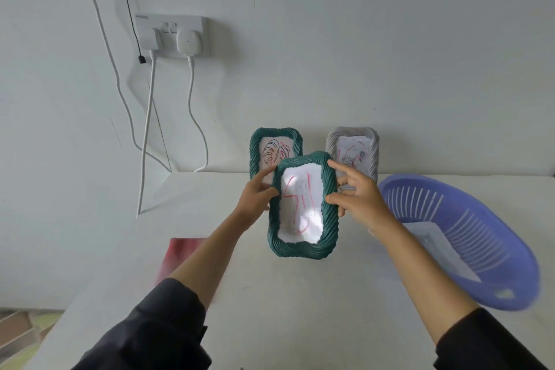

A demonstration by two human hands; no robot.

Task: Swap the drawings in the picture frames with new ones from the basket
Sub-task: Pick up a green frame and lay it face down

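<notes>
I hold a green ribbed picture frame (pixel 303 246) above the white table, its face toward me, with a red-scribbled drawing (pixel 300 207) inside. My left hand (pixel 258 198) grips its upper left edge. My right hand (pixel 357 198) grips its upper right edge with index finger and thumb. Behind it a second green frame (pixel 270 144) with a leaf drawing leans on the wall. A white frame (pixel 357 147) with a red drawing stands to its right. The purple slotted basket (pixel 480 249) lies at the right with white paper (pixel 441 249) in it.
A red blurred sheet (pixel 180 252) lies on the table (pixel 285 309) at the left. A wall socket (pixel 171 36) with two plugs and hanging white cables (pixel 147 135) is at the upper left. The table's left edge drops off near the lower left.
</notes>
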